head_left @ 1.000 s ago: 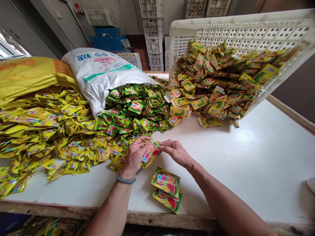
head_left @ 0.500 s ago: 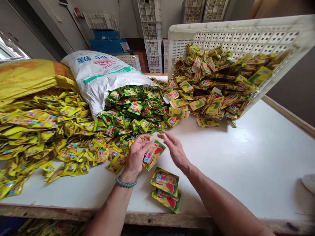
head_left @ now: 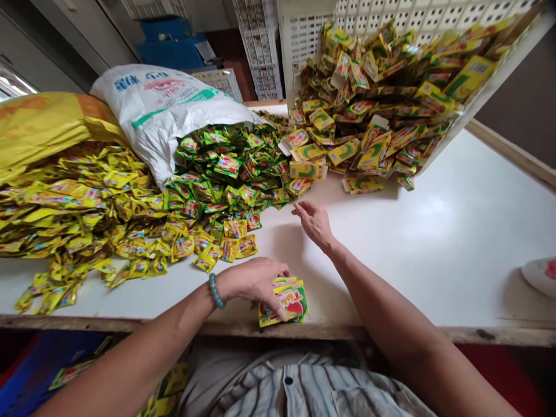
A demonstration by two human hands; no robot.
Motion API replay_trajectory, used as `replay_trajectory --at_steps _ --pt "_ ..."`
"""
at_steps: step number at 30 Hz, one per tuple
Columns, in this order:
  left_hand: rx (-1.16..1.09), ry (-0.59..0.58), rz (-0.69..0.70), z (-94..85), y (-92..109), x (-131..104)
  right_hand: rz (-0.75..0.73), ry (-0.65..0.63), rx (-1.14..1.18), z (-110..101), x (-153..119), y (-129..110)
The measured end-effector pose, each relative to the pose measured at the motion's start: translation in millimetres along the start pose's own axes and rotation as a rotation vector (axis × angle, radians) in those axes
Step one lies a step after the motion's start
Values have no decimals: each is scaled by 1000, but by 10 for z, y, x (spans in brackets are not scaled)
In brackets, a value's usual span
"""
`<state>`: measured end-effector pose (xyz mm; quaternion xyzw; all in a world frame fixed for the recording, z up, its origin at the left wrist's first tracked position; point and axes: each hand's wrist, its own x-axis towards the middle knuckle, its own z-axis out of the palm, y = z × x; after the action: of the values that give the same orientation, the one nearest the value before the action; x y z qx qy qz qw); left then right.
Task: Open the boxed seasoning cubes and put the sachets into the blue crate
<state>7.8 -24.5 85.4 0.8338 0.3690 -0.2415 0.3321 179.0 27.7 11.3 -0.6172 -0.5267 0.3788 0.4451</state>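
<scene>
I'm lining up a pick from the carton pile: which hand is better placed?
The right, I'd say: the right hand looks empty and is nearer the carton pile, while the left hand grips cartons near the table edge.

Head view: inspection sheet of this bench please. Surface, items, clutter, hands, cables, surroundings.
Surface: white table, wooden front edge stained in places.
Items: small stack of boxes near the front edge; more cartons spill from the tipped crate.
Clutter: loose yellow packets and green packets, heaped before the yellow sack and white sack; heaps meet.
Hands: left hand grips the stack; right hand over the table, nothing seen in it.
Cables: nothing seen on the table; back wall unclear.
Surroundings: stacked crates and blue objects behind.
</scene>
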Motion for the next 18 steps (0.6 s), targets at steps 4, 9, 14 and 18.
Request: replay_trajectory --at_steps 4,9,14,18 --pt "-41 -121 -55 50 -23 83 -22 -27 -92 13 12 6" --pt "-14 18 -79 177 62 -41 -71 -14 -140 36 26 27" --pt "-41 241 -107 113 121 -239 -69 -5 -126 33 27 14" --pt "149 558 -156 134 79 -178 -67 32 -94 28 18 10"
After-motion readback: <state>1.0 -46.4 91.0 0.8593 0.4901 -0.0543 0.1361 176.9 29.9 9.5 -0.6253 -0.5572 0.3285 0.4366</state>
